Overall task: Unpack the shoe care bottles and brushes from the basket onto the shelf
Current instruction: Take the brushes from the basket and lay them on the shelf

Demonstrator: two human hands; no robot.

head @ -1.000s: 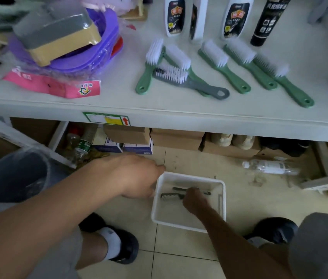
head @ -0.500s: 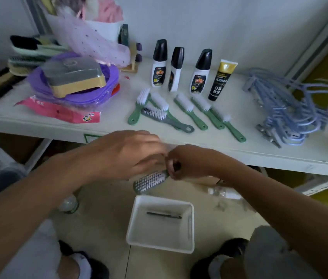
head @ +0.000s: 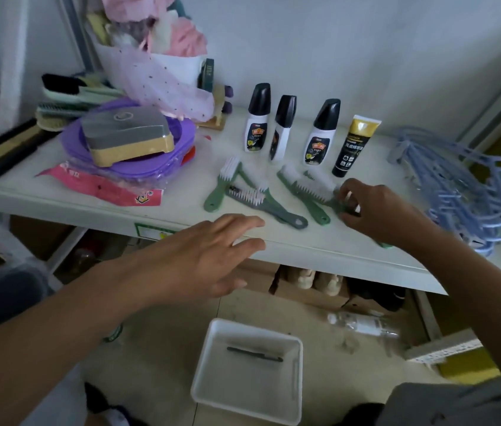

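Observation:
The white shelf holds three white shoe care bottles with black caps and a black and gold tube standing in a row. In front of them lie green brushes and a grey brush. My right hand pinches the handle of a grey-headed brush that rests across the green brushes on the right. My left hand hovers at the shelf's front edge, fingers spread, holding nothing. The white basket sits on the floor below with one thin dark tool in it.
Purple lids with a grey and tan box and a pink packet fill the shelf's left. Blue hangers are piled at the right. A clear bottle lies on the floor, and cardboard boxes sit under the shelf.
My right hand lifted a brush out of the basket and carried it up onto the shelf's right side. My left hand let go of the brush head and opened.

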